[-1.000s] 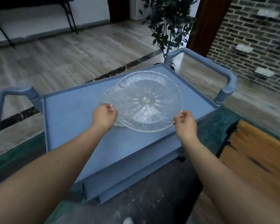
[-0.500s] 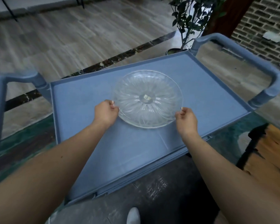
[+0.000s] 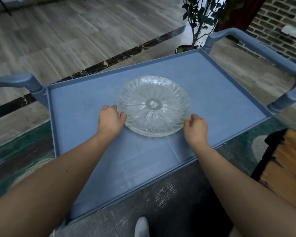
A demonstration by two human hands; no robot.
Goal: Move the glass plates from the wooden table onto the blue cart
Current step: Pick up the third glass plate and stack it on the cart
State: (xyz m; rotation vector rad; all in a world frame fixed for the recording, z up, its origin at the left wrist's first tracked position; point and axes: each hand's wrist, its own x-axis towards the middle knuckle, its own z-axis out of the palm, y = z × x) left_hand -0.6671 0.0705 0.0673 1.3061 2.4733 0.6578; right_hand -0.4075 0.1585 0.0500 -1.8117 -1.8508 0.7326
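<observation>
Glass plate (image 3: 153,106) flat on blue cart (image 3: 212,86), between hands: left hand (image 3: 110,118) pinching rim; right hand (image 3: 196,128) pinching rim.

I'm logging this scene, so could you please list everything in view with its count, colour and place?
glass plates: a clear stack, count unclear, centre of the cart top
blue cart: one, blue-grey, with a handle at each end, fills mid-frame
wooden table: one, orange-brown, only a corner shows at right
potted plant: one, dark green, behind the cart
brick wall: one, dark, top right
shoe: one, white, bottom edge
left hand: one, grip on the plates' left rim
right hand: one, fingers at the right rim
</observation>
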